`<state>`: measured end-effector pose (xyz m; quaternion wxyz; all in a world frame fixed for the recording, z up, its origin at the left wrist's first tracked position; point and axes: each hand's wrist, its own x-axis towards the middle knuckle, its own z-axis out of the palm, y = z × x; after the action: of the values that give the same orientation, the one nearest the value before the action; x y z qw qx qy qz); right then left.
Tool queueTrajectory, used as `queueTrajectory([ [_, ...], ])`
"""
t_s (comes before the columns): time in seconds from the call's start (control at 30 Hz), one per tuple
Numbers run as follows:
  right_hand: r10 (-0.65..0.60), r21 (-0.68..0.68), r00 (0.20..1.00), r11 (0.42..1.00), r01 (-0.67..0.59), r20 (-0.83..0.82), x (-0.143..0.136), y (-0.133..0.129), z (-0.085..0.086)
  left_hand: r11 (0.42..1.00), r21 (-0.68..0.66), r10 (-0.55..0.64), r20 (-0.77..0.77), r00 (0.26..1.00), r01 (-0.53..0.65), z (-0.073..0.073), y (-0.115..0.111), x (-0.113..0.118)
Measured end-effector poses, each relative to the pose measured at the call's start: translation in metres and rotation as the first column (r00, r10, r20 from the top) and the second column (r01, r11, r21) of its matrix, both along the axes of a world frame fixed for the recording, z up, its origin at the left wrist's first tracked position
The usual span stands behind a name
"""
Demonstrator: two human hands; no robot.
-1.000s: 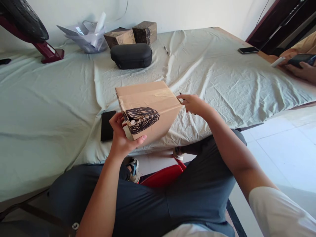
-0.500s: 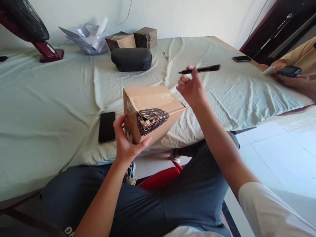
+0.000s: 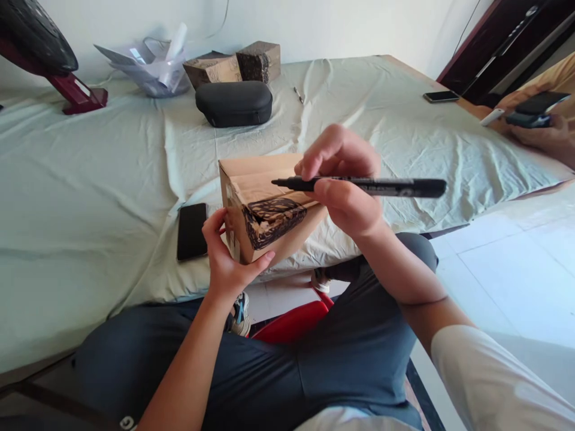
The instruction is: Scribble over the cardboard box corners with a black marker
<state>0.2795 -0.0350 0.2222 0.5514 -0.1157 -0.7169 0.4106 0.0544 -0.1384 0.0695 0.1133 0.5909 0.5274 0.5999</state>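
A brown cardboard box [image 3: 258, 179] rests at the front edge of the cloth-covered table, its near corner torn and scribbled over in black. My left hand [image 3: 229, 257] grips that near end, thumb on the front face and fingers round the left side. Over the box's right part, my right hand [image 3: 344, 179] holds a black marker [image 3: 399, 187] between thumb and fingers. The marker lies nearly level, its tip pointing left above the box top, near the scribble. Part of the box's right side is hidden behind my right hand.
A black phone [image 3: 191, 231] lies left of the box. Farther back are a black case [image 3: 233, 103], two scribbled boxes [image 3: 259, 61], a clear basket [image 3: 164, 84], a fan [image 3: 81, 93] and a small pen [image 3: 298, 94]. At right, another person's hands hold a dark device [image 3: 530, 118] near a phone [image 3: 441, 96].
My right hand has come left and down with the marker, from beyond the box's right side to above its top. My left hand keeps its grip on the box. The view has shifted slightly.
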Motion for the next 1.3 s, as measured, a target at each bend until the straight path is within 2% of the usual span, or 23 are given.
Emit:
queueTrajectory([
  [0.1,-0.073,0.226,0.99,0.969,0.099,-0.122,-0.006,-0.003,-0.008,0.998,-0.023,-0.051,0.141,0.989,0.055,0.004,-0.001,0.006],
  [0.17,-0.094,0.431,0.979,0.887,0.165,-0.181,-0.01,-0.003,-0.012,0.993,-0.038,-0.105,0.221,0.97,0.116,0.006,-0.003,0.012],
  [0.23,-0.141,0.599,0.978,0.774,0.207,-0.156,-0.013,-0.002,-0.019,0.986,-0.07,-0.124,0.279,0.952,0.149,0.008,-0.007,0.017],
  [0.3,-0.183,0.67,0.98,0.718,0.19,-0.082,-0.015,0.001,-0.029,0.982,-0.119,-0.103,0.321,0.941,0.148,0.009,-0.01,0.022],
  [0.4,-0.228,0.673,0.97,0.731,0.115,0.081,-0.016,0.005,-0.042,0.975,-0.175,-0.063,0.378,0.924,0.138,0.012,-0.014,0.023],
  [0.5,-0.247,0.679,0.956,0.731,0.076,0.159,-0.017,0.005,-0.048,0.971,-0.168,-0.088,0.412,0.907,0.171,0.013,-0.014,0.02],
  [0.57,-0.234,0.689,0.961,0.721,0.073,0.144,-0.018,0.005,-0.048,0.969,-0.142,-0.131,0.41,0.903,0.204,0.014,-0.012,0.018],
  [0.67,-0.229,0.659,0.967,0.745,0.1,0.113,-0.022,0.004,-0.05,0.964,-0.121,-0.173,0.387,0.906,0.236,0.017,-0.012,0.019],
  [0.77,-0.199,0.614,0.977,0.781,0.112,0.076,-0.027,0.005,-0.054,0.963,-0.122,-0.181,0.369,0.912,0.24,0.02,-0.014,0.023],
  [0.93,-0.125,0.563,0.987,0.81,0.162,-0.104,-0.03,0.011,-0.056,0.971,-0.112,-0.154,0.371,0.916,0.209,0.021,-0.016,0.025],
  [1.1,-0.184,0.443,0.983,0.882,0.163,0.006,-0.026,0.017,-0.058,0.974,-0.089,-0.161,0.379,0.911,0.21,0.021,-0.015,0.024],
  [1.3,-0.192,0.434,0.979,0.889,0.144,0.069,-0.027,0.013,-0.063,0.979,-0.097,-0.134,0.359,0.924,0.179,0.021,-0.015,0.025],
])
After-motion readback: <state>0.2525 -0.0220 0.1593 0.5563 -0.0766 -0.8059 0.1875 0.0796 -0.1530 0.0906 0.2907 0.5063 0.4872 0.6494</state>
